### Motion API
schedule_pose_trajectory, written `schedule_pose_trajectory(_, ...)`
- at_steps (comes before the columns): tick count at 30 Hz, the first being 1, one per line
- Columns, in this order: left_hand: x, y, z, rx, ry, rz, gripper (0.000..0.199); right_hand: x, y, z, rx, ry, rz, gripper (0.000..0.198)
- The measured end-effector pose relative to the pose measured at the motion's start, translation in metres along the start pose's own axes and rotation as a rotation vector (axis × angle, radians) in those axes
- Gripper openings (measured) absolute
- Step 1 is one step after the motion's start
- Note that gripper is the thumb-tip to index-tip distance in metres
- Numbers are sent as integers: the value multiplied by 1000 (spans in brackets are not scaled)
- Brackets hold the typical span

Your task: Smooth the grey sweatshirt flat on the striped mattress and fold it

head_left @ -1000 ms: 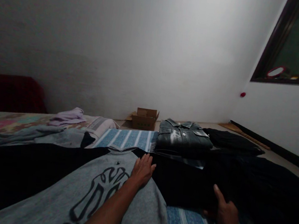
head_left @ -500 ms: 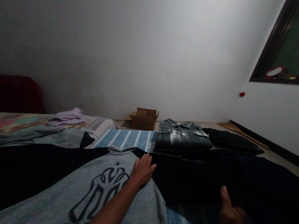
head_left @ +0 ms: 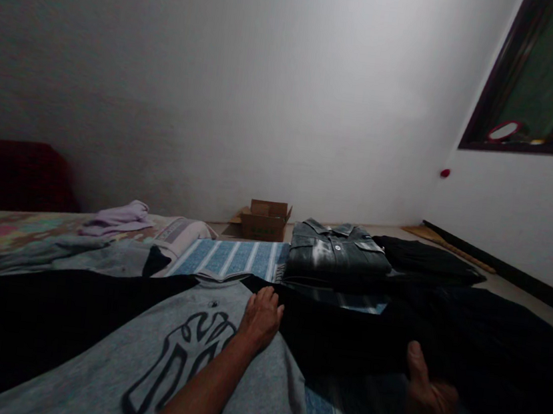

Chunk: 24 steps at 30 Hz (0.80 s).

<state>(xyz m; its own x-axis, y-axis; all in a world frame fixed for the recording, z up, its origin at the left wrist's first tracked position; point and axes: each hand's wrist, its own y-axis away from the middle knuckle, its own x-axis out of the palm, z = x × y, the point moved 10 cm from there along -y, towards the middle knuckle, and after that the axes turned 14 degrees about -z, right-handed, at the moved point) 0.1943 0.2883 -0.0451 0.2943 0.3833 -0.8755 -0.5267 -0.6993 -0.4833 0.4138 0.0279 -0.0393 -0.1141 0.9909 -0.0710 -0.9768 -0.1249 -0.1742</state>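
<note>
A grey raglan shirt [head_left: 259, 386] with black sleeves and a dark printed design lies spread out in front of me, its collar away from me. My left hand [head_left: 262, 316] rests on its right-hand shoulder seam, palm down, fingers slightly bent but not gripping. Farther right, my right hand [head_left: 431, 404] is at the lower edge of the outstretched black sleeve [head_left: 341, 336]. Its thumb points up over the dark cloth and its fingers are curled in, largely hidden by shadow. The sleeve's far end blends into other dark cloth.
A folded grey-black denim jacket [head_left: 338, 255] lies beyond the sleeve, beside folded black clothing [head_left: 426, 260]. A blue striped cloth [head_left: 235, 256] lies underneath. Grey clothing [head_left: 99, 256] and a lilac garment [head_left: 118, 218] are at left. A cardboard box [head_left: 264, 222] stands by the wall.
The black sleeve's upper edge has shifted toward me, exposing a strip of blue cloth below the denim jacket. My left hand's fingers are more bent. The view has shifted slightly.
</note>
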Motion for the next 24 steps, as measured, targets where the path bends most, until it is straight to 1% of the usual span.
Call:
schedule_pose_trajectory(2, -2, -1, -2, 13, -9, 16, 29, 2, -1, -10, 21, 13, 1, 75)
schedule_pose_trajectory(6, -2, -8, -3, 51, -26, 94, 28, 11, 0, -43, 162, 143, 72, 73)
schedule_pose_trajectory(8, -1, -15, 0, 59, -32, 133, 30, 15, 1, -50, 183, 175, 102, 73)
schedule_pose_trajectory(12, 2, -31, 10, 59, -54, 210, 31, 16, 1, -50, 169, 156, 87, 72)
schedule_pose_trajectory(15, 5, -43, 15, 64, -64, 264, 33, 16, 1, -47, 150, 112, 75, 78)
schedule_pose_trajectory(18, 9, -54, 17, 87, -48, 320, 35, 17, -1, -49, 141, 101, 82, 83)
schedule_pose_trajectory(21, 15, -63, 15, 113, -14, 370, 36, 17, -4, -52, 142, 102, 83, 83)
schedule_pose_trajectory(24, 18, -73, 14, 107, 40, 382, 36, 16, -4, -54, 167, 108, 67, 81)
